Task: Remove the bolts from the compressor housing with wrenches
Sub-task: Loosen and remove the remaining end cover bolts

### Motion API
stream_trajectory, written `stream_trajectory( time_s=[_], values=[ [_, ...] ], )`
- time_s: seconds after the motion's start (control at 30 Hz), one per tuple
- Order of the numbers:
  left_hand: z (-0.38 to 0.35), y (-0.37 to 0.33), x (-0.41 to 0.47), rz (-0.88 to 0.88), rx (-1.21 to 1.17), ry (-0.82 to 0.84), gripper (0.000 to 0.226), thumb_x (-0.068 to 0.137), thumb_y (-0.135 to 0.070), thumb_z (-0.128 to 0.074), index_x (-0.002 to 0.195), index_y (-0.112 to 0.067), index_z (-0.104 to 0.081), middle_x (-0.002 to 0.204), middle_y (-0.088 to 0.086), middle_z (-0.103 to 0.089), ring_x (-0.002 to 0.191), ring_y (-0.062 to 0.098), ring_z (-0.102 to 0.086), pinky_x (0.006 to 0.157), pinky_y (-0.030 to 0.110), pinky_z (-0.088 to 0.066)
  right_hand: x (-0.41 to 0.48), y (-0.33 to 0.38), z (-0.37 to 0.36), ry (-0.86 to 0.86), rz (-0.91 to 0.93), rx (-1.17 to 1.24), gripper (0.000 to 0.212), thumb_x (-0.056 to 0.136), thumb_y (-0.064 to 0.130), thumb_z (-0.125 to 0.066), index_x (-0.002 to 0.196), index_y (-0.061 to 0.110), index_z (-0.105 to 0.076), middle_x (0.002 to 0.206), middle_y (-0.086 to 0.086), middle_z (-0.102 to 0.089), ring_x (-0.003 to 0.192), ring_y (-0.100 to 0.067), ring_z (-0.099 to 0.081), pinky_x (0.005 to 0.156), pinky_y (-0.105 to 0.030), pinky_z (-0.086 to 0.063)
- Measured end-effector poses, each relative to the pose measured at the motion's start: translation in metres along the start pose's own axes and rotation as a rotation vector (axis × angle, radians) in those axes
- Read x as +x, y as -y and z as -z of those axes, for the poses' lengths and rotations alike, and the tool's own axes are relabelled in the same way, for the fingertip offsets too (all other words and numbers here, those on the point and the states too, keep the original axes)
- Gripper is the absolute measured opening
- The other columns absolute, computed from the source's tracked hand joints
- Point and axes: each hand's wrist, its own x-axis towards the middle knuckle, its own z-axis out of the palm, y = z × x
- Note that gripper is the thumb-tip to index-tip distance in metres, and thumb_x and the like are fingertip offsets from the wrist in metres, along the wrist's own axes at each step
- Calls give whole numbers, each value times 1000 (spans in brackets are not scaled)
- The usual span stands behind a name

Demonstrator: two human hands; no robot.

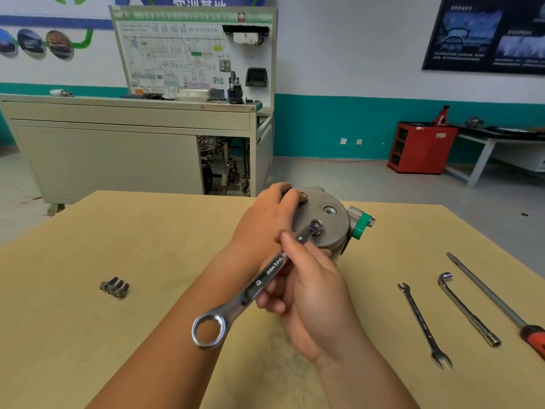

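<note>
1. Both hands are at the middle of the table [118, 335]. The left hand [265, 214] is laid on the housing [330, 228] with its fingers curled over the upper left rim, holding it.
2. Her or his right hand [312, 293] is wrapped round the shank of a shiny wrench [259, 283], with the thumb lying along the top of it.
3. Take the tabletop as a clock with the person at 6. The housing stands a little toward 12 from the centre, its flat round face tipped toward the person.
4. The wrench's small end sits over a bolt [317, 224] at about 6 o'clock on that face. Its big ring end hangs free off toward 7 o'clock, above the table.
5. An open hole shows at about 1 o'clock on the face, and a green cap [362, 225] sticks out of the housing at 3 o'clock.
6. Three loose bolts [115, 287] lie touching one another at 9 o'clock on the table, well apart from the housing.
7. Over at 3 to 4 o'clock lie three tools side by side: a thin spanner [421, 321], a bent socket wrench [467, 308] and a long screwdriver [486, 293] with a red handle.
8. Beyond the table, at 11 o'clock, stands a grey cabinet [118, 149] carrying a wiring board. A red cabinet [418, 147] stands at 2 o'clock against the wall.
</note>
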Motion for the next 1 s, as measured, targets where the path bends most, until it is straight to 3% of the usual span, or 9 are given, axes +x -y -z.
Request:
stream_trajectory(
  time_s=[0.3,0.4,0.5,0.63,0.7,0.77,0.83,1.0],
  values=[
    [0,3,-8,-16,-11,-44,73,68,-38,-81,129,-17,-48,141,6,-37,126,23,-38,91,25,-33,-3,9,20,50,-74,-111,14,95,18,-45,85,11,-53,39,-2,-42,27,-9,-35,30,-12,-26],
    [2,1,-8,-4,1,-11,78,61,-46,-70,130,-16,-47,141,5,-36,127,23,-38,89,24,-32,-7,20,34,144,-98,-137,13,86,19,-49,88,7,-55,37,-1,-37,24,-6,-29,29,-11,-23],
    [4,-3,-8,5,-25,-4,84,55,-55,-61,129,-18,-47,141,2,-36,128,20,-36,88,22,-29,-11,26,50,225,-125,-135,27,74,25,-52,88,3,-59,35,-1,-33,22,-6,-25,29,-10,-22],
    [6,-6,-11,-1,-68,-29,93,51,-69,-62,128,-19,-49,137,-2,-40,124,15,-37,89,19,-28,1,43,82,316,-153,-139,10,75,17,-63,67,13,-68,34,5,-34,21,-4,-27,31,-8,-22],
    [7,-6,-11,-7,-66,-15,92,52,-69,-62,129,-21,-48,136,-3,-39,123,13,-37,88,19,-28,20,62,102,425,-243,-157,13,79,22,-65,71,11,-67,38,7,-39,23,-3,-32,29,-11,-24],
    [8,-7,-9,-14,-60,12,91,55,-68,-66,131,-21,-47,138,-3,-38,123,14,-36,88,19,-28,39,75,115,599,-360,-59,18,91,18,-53,85,3,-62,48,4,-40,28,-6,-29,34,-15,-24],
    [8,-8,-7,-19,-58,30,89,59,-64,-74,131,-21,-46,139,-3,-38,124,14,-35,89,20,-28,48,76,125,578,-408,-27,22,97,10,-38,92,-3,-55,54,0,-38,31,-8,-23,39,-17,-25],
    [9,-4,-12,-11,-65,0,89,58,-65,-72,131,-21,-47,138,-3,-38,124,14,-36,89,19,-27,49,70,126,726,-389,-37,25,101,12,-30,98,1,-52,54,1,-38,39,-11,-37,43,-17,-32]
  ],
)
